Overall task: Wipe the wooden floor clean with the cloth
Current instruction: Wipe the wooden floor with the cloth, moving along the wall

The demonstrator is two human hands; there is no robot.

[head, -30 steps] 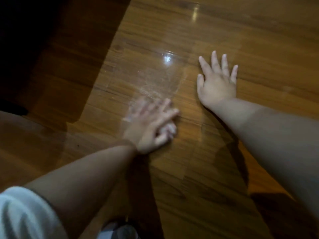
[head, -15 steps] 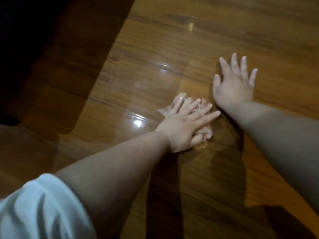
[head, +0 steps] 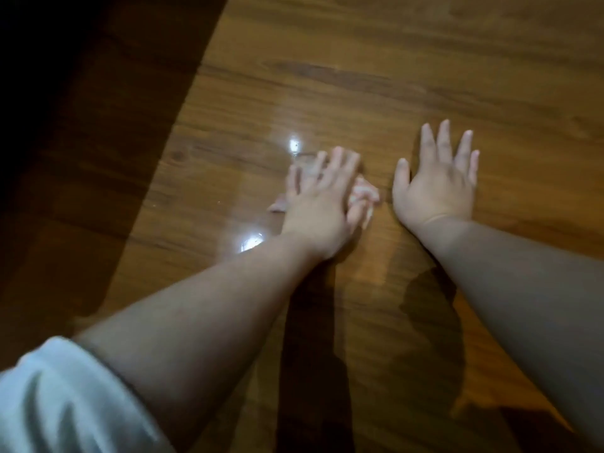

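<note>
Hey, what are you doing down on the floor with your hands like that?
A person is cleaning the wooden floor. The left hand presses a small pale cloth flat on the boards, fingers straight and a bit blurred. The right hand rests flat on the floor just beside it, fingers spread, holding nothing. Shiny glints show on the boards left of the cloth, so that part looks wet.

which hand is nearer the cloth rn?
Left. The left hand lies on top of the cloth, pressing it onto the wooden floor. The right hand rests flat on the floor just right of the cloth, a narrow gap between them.
</note>
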